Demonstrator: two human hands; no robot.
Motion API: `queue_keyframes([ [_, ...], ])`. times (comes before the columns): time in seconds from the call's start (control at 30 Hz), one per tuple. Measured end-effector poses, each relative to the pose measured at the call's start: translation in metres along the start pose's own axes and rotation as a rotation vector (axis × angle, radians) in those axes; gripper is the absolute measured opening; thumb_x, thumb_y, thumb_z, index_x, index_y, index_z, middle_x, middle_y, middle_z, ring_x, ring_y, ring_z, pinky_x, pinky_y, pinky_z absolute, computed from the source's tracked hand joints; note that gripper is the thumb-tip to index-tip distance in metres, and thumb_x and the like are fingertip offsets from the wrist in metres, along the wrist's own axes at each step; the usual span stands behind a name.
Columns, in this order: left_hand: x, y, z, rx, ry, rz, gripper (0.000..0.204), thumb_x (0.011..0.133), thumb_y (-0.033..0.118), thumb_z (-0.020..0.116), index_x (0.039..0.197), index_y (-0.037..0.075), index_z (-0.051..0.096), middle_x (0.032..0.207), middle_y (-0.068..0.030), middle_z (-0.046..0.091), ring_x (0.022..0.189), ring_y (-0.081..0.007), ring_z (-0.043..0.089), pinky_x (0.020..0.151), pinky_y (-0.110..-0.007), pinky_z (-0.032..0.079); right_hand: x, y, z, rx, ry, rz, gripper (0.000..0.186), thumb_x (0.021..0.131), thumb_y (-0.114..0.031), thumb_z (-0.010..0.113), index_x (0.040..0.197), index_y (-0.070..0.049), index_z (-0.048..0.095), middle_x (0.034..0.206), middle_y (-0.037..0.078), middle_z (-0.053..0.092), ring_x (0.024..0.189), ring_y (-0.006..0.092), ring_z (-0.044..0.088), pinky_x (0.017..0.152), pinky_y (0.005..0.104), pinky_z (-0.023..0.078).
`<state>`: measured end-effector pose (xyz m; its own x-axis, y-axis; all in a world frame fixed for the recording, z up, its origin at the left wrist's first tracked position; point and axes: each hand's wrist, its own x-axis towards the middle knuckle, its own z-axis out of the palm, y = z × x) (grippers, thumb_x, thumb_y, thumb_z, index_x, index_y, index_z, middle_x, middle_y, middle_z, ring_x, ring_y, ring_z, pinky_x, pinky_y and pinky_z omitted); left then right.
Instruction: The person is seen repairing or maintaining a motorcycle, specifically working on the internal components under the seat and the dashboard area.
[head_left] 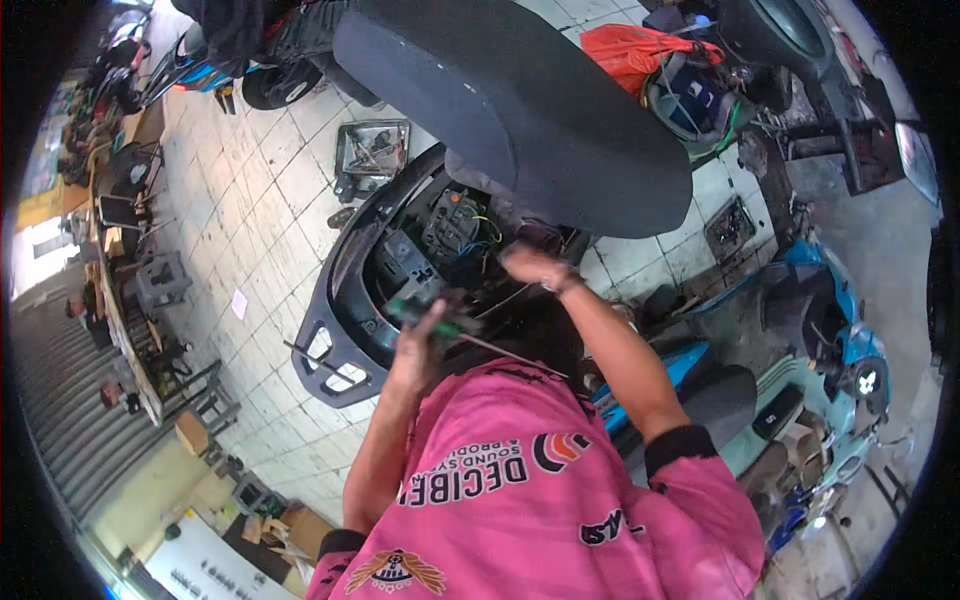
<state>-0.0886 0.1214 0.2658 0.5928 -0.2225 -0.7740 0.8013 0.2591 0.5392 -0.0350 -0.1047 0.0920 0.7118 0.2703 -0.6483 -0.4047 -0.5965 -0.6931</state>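
Note:
My left hand [416, 352] is closed round a screwdriver [492, 347] with a green handle, its thin shaft slanting toward my shirt. Motion blurs the handle and dark shapes beside it. Over the opened rear of a scooter [345, 300], my right hand [537, 267] has its fingers bent together at the edge of the bay. What they grip, if anything, is hidden. Yellow and blue wires [490, 232] run beside a dark component with an orange spot [455, 205], close to the right hand. The long black seat [520, 110] lies above the bay.
A metal tray of small parts [372, 150] rests on the tiled floor [270, 210] beyond the scooter. At the far right are a red bag [640, 55] and a helmet [690, 105]. A blue scooter [840, 340] stands on the right; a workbench [125, 340] lines the left.

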Motion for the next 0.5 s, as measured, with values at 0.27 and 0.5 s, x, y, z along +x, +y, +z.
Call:
queue_keyframes([
  [0.27, -0.036, 0.002, -0.099, -0.165, 0.096, 0.092, 0.054, 0.103, 0.039, 0.055, 0.14, 0.001, 0.049, 0.103, -0.0146, 0.07, 0.099, -0.0263, 0.069, 0.093, -0.041, 0.056, 0.19, 0.132, 0.141, 0.343, 0.135, 0.497, 0.044, 0.099, -0.032, 0.047, 0.132, -0.007, 0.062, 0.136, 0.014, 0.059, 0.122, 0.0346, 0.059, 0.095, 0.0521, 0.051],
  [0.5, -0.043, -0.016, -0.098, -0.152, 0.042, -0.015, 0.053, 0.103, 0.038, 0.054, 0.139, 0.0, 0.051, 0.106, -0.0164, 0.07, 0.103, -0.028, 0.068, 0.098, -0.041, 0.051, 0.208, 0.158, 0.167, -0.015, 0.499, 0.65, 0.047, 0.098, -0.042, 0.048, 0.129, -0.014, 0.069, 0.132, 0.007, 0.067, 0.124, 0.0307, 0.062, 0.101, 0.0504, 0.051],
])
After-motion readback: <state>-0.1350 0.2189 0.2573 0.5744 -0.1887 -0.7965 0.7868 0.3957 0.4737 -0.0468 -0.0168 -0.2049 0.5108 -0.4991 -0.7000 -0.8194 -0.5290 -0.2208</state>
